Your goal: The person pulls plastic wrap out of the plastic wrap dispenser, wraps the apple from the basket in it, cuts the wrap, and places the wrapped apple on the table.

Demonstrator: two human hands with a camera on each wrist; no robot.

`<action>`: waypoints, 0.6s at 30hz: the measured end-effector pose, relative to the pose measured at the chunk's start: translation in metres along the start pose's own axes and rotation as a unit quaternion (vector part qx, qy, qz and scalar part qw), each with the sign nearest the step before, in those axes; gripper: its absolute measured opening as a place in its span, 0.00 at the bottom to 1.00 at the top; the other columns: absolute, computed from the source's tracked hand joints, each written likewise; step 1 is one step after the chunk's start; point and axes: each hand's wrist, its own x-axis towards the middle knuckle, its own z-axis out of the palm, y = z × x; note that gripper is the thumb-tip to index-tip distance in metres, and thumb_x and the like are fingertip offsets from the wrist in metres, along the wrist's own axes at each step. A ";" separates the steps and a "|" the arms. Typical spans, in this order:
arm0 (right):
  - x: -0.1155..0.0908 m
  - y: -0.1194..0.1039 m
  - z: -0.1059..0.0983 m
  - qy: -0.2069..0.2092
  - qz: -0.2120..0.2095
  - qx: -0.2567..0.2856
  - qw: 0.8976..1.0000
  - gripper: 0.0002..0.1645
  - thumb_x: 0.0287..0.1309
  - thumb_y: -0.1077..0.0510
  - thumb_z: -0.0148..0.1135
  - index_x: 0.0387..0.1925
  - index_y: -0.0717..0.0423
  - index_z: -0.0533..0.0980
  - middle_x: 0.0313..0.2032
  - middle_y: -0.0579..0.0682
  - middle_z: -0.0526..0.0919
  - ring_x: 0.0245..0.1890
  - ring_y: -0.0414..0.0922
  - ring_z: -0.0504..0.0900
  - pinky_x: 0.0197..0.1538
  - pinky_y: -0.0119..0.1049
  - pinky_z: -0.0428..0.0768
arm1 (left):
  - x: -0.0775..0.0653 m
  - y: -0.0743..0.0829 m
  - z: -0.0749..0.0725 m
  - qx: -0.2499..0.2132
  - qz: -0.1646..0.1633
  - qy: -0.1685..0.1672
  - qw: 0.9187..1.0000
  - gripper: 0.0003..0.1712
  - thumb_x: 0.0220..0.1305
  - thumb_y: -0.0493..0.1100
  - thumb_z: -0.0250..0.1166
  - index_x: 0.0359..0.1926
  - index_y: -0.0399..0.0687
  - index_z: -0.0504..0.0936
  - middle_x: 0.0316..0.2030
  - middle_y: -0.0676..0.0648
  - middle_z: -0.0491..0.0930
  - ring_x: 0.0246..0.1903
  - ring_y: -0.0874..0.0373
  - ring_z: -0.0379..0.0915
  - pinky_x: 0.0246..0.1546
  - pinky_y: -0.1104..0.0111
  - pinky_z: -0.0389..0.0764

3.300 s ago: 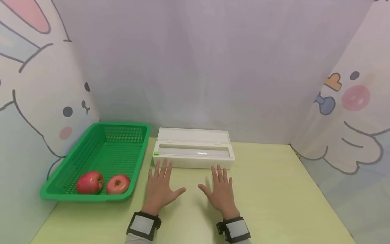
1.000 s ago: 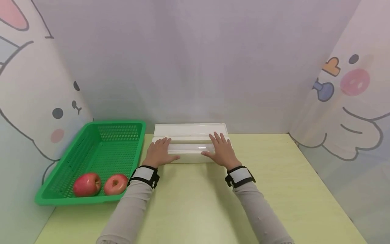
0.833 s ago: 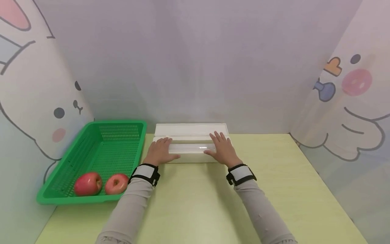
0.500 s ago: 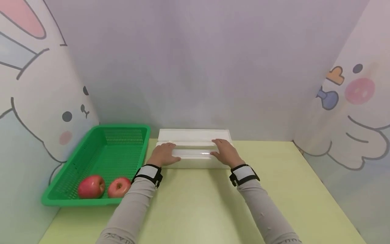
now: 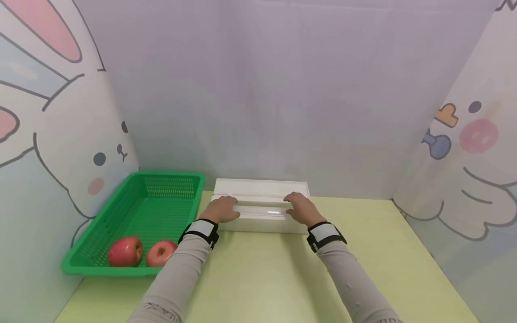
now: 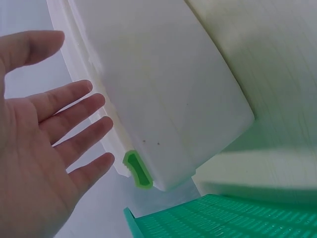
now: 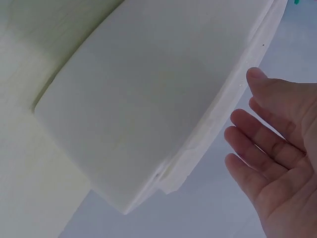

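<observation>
A long white plastic wrap dispenser (image 5: 262, 225) rests against the back wall, its lid (image 5: 262, 186) tipped back and a glossy strip showing along its top. Over its left end is my left hand (image 5: 221, 209), thumb apart from the loosely bent fingers. My right hand (image 5: 304, 208) is over the opposite end in a similar pose. The left wrist view shows a bare palm beside a small green slider (image 6: 138, 169) on the dispenser's edge. In the right wrist view, relaxed fingers (image 7: 262, 148) sit close to the top edge, holding nothing.
Left of the dispenser stands a green slotted basket (image 5: 105, 271) with two red apples (image 5: 125, 251) near its front. The pale yellow table (image 5: 258, 278) meets a grey back wall and side panels with cartoon animals (image 5: 478, 135).
Both hands have reached forward from the table in front of the dispenser to over its ends. Their fingers, earlier spread straight, now bend more. The head view has tilted up slightly in the last second.
</observation>
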 end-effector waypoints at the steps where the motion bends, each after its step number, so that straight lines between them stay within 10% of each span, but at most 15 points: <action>1: 0.000 0.001 0.001 0.000 -0.004 0.003 1.000 0.19 0.50 0.67 0.68 0.46 0.68 0.77 0.44 0.61 0.83 0.48 0.56 0.80 0.54 0.47 0.79 | 0.000 0.000 0.000 0.001 0.002 0.000 1.000 0.30 0.60 0.44 0.53 0.63 0.35 0.71 0.63 0.36 0.72 0.64 0.40 0.66 0.64 0.50 0.69; 18: 0.006 0.009 0.009 -0.022 -0.006 0.020 1.000 0.13 0.49 0.72 0.66 0.40 0.67 0.80 0.36 0.58 0.83 0.40 0.52 0.81 0.47 0.45 0.81 | 0.006 -0.004 0.003 -0.006 -0.002 -0.007 1.000 0.24 0.63 0.40 0.52 0.58 0.36 0.75 0.59 0.38 0.76 0.61 0.43 0.71 0.60 0.51 0.73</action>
